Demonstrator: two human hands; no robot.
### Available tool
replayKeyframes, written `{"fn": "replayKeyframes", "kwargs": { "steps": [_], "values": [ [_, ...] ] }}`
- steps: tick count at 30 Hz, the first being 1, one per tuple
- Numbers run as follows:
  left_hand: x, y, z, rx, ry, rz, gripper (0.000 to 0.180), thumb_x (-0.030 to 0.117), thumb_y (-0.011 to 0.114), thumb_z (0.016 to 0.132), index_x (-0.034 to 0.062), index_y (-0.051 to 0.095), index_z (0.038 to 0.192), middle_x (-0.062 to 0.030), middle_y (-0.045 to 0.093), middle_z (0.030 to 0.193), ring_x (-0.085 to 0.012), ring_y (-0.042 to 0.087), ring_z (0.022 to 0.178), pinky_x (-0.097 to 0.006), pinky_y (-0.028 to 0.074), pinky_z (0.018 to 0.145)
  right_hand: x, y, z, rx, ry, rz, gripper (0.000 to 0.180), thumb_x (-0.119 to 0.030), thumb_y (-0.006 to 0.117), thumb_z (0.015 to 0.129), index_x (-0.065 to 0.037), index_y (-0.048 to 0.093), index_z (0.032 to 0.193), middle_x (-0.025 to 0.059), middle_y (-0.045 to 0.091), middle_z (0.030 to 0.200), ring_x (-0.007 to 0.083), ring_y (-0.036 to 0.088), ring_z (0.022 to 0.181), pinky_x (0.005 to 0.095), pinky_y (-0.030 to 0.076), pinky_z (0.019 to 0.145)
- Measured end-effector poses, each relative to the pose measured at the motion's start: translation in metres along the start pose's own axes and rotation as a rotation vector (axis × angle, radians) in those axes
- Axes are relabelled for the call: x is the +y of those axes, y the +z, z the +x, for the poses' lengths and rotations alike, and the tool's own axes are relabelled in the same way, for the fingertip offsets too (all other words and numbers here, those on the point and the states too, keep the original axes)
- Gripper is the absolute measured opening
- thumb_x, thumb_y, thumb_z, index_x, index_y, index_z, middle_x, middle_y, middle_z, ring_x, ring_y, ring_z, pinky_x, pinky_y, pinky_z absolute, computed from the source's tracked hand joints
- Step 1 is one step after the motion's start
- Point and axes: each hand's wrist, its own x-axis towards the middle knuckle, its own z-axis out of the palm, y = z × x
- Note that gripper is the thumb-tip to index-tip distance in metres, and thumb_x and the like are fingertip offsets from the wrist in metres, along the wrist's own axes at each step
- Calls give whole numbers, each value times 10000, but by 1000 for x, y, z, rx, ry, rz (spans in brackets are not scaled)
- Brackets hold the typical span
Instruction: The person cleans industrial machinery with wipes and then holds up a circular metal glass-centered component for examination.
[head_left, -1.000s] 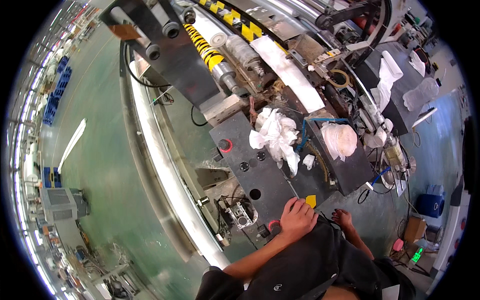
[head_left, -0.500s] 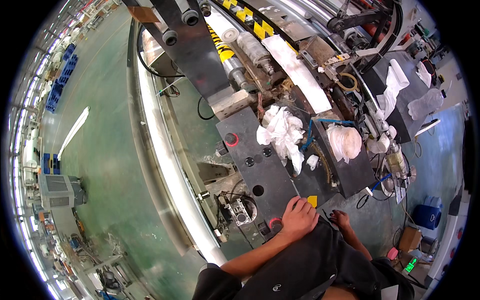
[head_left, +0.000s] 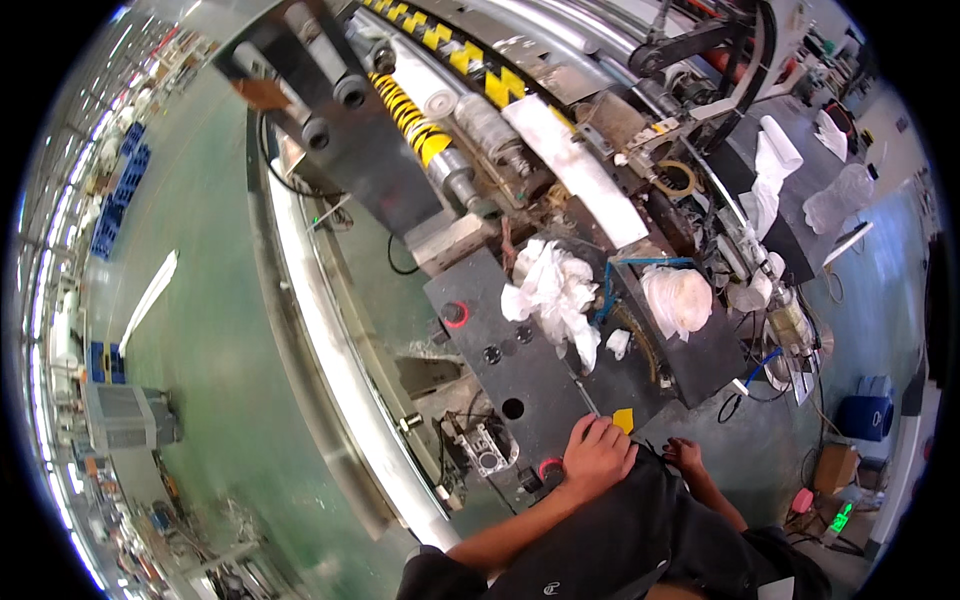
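My left hand lies at the near edge of the black metal plate of a machine, its fingers curled in. A thin, light-coloured strip shows just beyond its fingertips; whether the hand grips it, I cannot make out. To its right, past the dark shirt front, my right hand is held low with bent fingers. What it holds, if anything, is hidden. Crumpled white cloth or film is heaped farther up the plate. Beside it a wrapped whitish roll sits on a dark block. A yellow patch marks the plate's corner.
Rollers, one with yellow-black stripes, run off beyond the plate. A long white strip lies across the machine. On a dark side surface are a clear plastic bottle and white film. A blue drum stands at right.
The view has shifted slightly, so the machine sits a little lower and farther left. My left hand stays at the plate's edge. My right hand is slightly lower in view.
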Motion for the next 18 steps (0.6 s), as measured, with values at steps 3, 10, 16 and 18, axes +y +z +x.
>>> {"fn": "replayKeyframes", "kwargs": {
  "steps": [3,10,16,18],
  "values": [
    [-2,-1,1,-1,8,12,173,302,753,766,147,678,777,16,655,860,-172,617,1004,-412,421,998,-2,8,0,74,39,-77,253,-159,630,942,32,626,1107,125,665,827,218,629,594,336,497,511],
    [-1,1,0,-24,30,36,179,341,751,789,177,683,773,43,656,858,-147,617,989,-400,434,983,5,15,24,73,-25,-64,229,-146,625,939,22,644,1094,143,684,842,232,638,595,348,493,485],
    [-2,-5,6,-82,7,32,161,330,748,795,185,680,774,56,657,864,-133,616,985,-397,423,984,0,18,10,72,-22,-102,220,-165,619,947,20,653,1061,124,681,816,226,653,615,339,494,491],
    [-1,-3,5,-102,4,17,158,328,746,798,186,681,777,56,656,866,-135,616,984,-404,418,986,-4,21,5,96,-60,-69,217,-176,614,952,13,660,1049,117,685,817,221,652,612,331,490,489]
  ]
}}
